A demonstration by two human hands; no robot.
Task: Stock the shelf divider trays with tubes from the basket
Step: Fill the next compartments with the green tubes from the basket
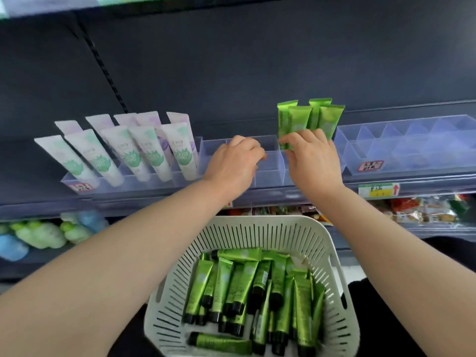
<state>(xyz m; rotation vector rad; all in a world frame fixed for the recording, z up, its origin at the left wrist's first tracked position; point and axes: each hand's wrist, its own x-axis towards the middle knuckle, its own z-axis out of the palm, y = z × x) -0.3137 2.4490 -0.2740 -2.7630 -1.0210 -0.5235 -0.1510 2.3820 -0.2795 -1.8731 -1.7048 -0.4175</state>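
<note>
The right hand [313, 161] is closed around the bottom ends of a small bunch of green tubes [307, 119]. About four stand up from its fingers, flat ends on top. It holds them low so the cap ends can go down into the clear middle tray [269, 171] first. The bunch is over the right end of that tray, and it looks like the tubes are being set into a slot there.

The left hand [234, 163] sits on the same tray, just left of the right hand. Its fingers are curled. Nothing shows in them, but the inside of the hand is hidden, so it is hard to tell. It may be there to keep the tray from sliding.

Left of the middle tray is a tray full of white tubes [144, 150], leaning back in rows. Right of it is another clear tray [412, 143], with no tubes in it.

Below the middle tray, close to the person, is the white basket [257, 228]. Many more green tubes lie in a heap inside, so there is a lot left to do.

The trays sit on a dark shelf [283, 199] with a dark back wall. A price label [378, 189] hangs on its front edge. Under it, another shelf holds bottles and snack packs, all blurry.
</note>
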